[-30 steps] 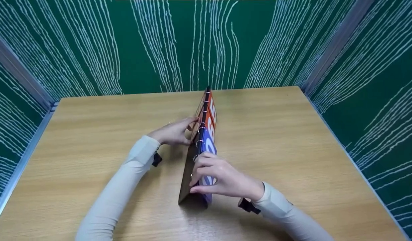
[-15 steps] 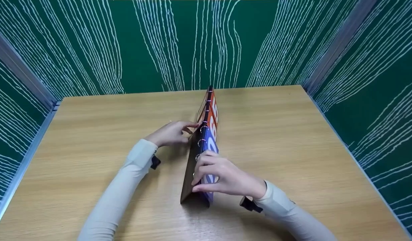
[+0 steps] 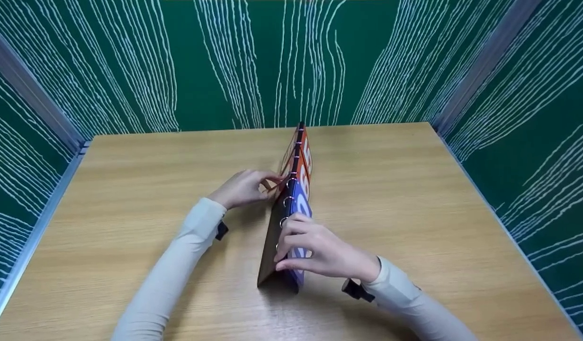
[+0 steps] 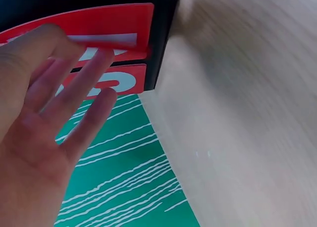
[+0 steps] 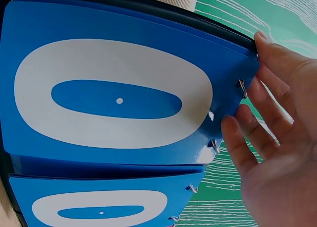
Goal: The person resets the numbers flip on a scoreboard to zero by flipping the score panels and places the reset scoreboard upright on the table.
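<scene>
A tent-shaped flip scoreboard (image 3: 298, 189) stands on the wooden table (image 3: 414, 189), its ringed top edge running away from me. Its right face shows orange and blue number cards. My right hand (image 3: 284, 237) grips the near part of the top edge, fingers curled over the rings and thumb low on the blue side. In the right wrist view a blue card with a white zero (image 5: 114, 98) fills the frame, and the right hand (image 5: 247, 113) sits at its ringed edge. My left hand (image 3: 271, 181) touches the left face. There its fairly straight fingers (image 4: 79, 88) lie on the red cards (image 4: 114, 26).
Green walls with white wavy lines (image 3: 272, 61) enclose the table on three sides, with metal rails (image 3: 31, 227) along the left and right edges. Bare wood lies to both sides of the scoreboard.
The left hand's fingers have shifted slightly on the scoreboard's left face. The right hand keeps its grip, and the scoreboard has not visibly moved.
</scene>
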### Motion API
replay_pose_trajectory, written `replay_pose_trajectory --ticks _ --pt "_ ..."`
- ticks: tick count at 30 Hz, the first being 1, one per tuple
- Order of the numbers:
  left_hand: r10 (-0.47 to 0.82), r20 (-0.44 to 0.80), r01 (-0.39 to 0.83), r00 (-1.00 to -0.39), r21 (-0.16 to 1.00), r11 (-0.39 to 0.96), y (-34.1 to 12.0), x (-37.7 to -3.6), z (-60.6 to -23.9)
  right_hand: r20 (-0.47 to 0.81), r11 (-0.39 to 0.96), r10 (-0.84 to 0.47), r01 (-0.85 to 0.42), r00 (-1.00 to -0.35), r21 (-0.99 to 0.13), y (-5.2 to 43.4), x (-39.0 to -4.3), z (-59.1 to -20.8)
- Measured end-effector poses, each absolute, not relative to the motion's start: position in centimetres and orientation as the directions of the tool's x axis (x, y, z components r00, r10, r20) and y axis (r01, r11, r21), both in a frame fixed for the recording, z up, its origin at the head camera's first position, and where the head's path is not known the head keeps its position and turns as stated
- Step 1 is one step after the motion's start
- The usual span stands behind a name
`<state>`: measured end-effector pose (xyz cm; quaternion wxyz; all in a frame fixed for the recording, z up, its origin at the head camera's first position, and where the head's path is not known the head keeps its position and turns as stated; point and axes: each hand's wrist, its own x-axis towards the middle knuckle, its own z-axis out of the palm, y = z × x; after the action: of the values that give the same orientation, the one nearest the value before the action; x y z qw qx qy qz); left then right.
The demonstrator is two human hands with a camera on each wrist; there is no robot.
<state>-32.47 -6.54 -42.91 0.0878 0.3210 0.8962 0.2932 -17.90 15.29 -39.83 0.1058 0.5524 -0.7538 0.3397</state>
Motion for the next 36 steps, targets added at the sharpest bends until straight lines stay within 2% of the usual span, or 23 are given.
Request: replay_pose_trajectory --ticks 7,12,15,22,30,32,36 --pt "0.525 0.064 0.463 -0.849 0.569 0.679 -6.7 -32.3 -43.5 0.529 0.167 -0.763 -0.903 -0.373 -0.396 15.3 -17.9 -39.7" --pt "0.487 0.144 0.487 -0.862 0.505 0.712 -6.9 -32.5 -43.8 0.535 0.167 -0.763 -0.91 -0.363 -0.38 15.3 -18.0 -39.6" --pt "0.45 0.156 0.463 -0.879 0.505 0.729 -7.2 -32.5 -43.9 0.533 0.176 -0.763 -0.911 -0.365 -0.372 15.3 -18.0 -39.6" --pt "0.327 0.091 0.311 -0.941 0.621 0.72 -8.7 -32.3 -44.0 0.527 0.181 -0.766 -0.91 -0.368 -0.372 15.3 -17.9 -39.7" --pt "0.168 0.047 0.141 -0.985 0.783 0.606 -10.3 -32.2 -43.9 0.531 0.183 -0.765 -0.913 -0.365 -0.365 15.4 -17.8 -39.7" --pt "0.136 0.051 0.119 -0.989 0.819 0.561 -10.4 -32.0 -43.9 0.528 0.183 -0.767 -0.913 -0.365 -0.365 15.4 -17.8 -39.8" --pt "0.086 0.128 0.153 -0.988 0.847 0.51 -10.5 -31.6 -43.5 0.524 0.187 -0.769 -0.913 -0.366 -0.362 15.4 -17.7 -39.8"
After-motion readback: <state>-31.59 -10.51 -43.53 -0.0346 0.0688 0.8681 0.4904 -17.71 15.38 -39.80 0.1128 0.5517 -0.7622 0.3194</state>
